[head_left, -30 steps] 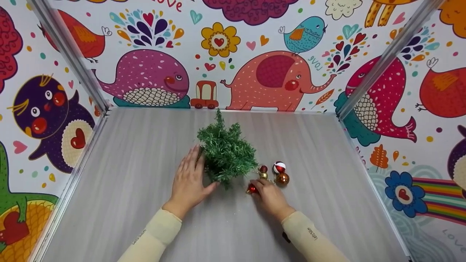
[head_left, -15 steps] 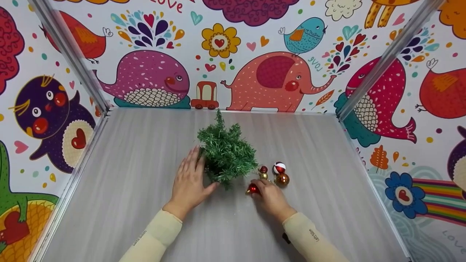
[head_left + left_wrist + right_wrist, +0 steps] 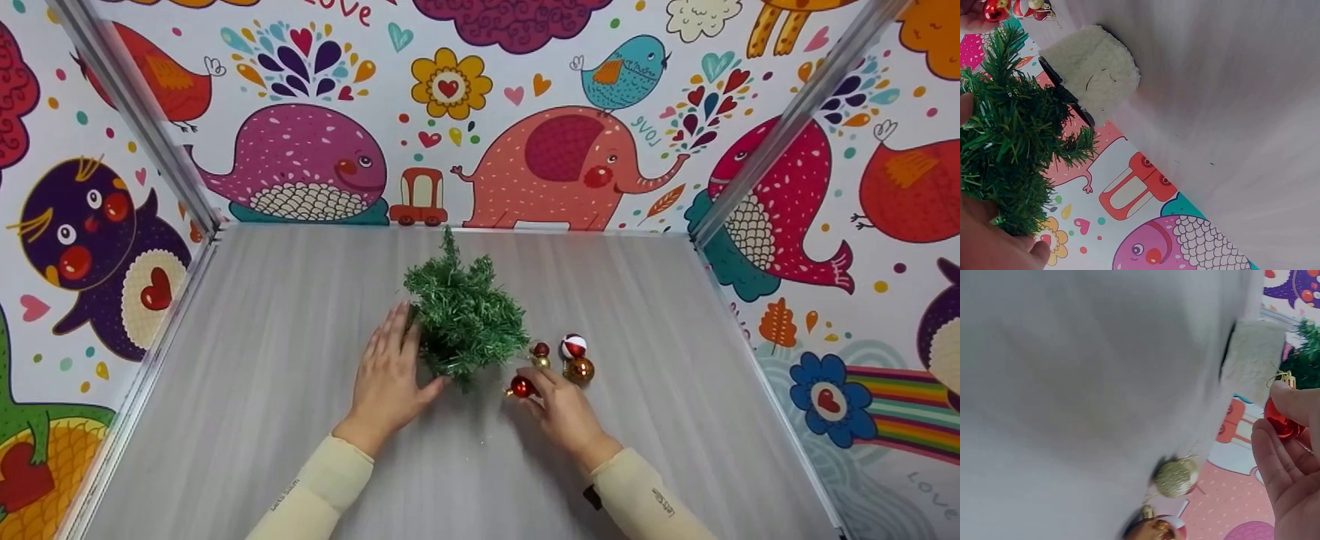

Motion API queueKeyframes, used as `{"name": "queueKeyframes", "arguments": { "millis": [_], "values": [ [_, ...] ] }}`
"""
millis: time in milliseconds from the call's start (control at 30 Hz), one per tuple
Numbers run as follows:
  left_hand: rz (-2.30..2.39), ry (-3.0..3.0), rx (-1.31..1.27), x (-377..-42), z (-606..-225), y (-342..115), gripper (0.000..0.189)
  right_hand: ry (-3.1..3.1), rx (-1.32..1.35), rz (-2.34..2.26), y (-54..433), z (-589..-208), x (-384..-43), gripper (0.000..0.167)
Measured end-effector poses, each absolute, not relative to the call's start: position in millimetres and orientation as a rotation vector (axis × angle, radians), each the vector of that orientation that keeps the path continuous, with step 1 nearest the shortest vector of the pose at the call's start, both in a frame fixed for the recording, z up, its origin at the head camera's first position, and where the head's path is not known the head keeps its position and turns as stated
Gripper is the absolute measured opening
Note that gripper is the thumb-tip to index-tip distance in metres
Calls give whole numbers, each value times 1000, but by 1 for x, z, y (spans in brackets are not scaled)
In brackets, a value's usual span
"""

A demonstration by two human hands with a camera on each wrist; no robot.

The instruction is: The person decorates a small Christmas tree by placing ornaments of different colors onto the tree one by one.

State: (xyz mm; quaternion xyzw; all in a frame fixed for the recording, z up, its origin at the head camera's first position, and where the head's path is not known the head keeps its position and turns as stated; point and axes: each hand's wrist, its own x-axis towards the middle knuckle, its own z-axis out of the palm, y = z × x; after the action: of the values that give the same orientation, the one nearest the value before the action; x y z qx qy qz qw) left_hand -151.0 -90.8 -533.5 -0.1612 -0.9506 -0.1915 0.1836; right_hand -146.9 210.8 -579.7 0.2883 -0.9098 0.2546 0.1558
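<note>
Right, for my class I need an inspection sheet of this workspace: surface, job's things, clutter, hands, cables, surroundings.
Surface: streaky grey table.
Job's things: green tree on a fuzzy white base; red ball; dark red ball, gold ball, copper ball, red-and-white ball right of the tree.
Clutter: tiny specks on the table.
Hands: left hand rests against the tree's left side; right hand pinches the red ball.
Cables: nothing seen.
Surroundings: cartoon-print walls, metal posts at the back corners.
</note>
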Motion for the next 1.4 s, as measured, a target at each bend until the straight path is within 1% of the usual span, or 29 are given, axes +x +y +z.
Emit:
{"name": "queueKeyframes", "arguments": {
  "millis": [267,567,1067,1400],
  "values": [
    [-537,-2700,-451,-151,-532,-91,94,-2493,892,822,197,-565,-135,48],
    [-538,-2690,-461,-151,-531,-91,94,-2407,978,932,178,-547,-123,48],
    [-507,-2631,-491,-151,-531,-91,89,-2338,995,993,162,-540,-125,51],
    [-512,-2567,-531,-151,-531,-91,74,-2304,1001,1042,159,-538,-126,49]
  ]
}}
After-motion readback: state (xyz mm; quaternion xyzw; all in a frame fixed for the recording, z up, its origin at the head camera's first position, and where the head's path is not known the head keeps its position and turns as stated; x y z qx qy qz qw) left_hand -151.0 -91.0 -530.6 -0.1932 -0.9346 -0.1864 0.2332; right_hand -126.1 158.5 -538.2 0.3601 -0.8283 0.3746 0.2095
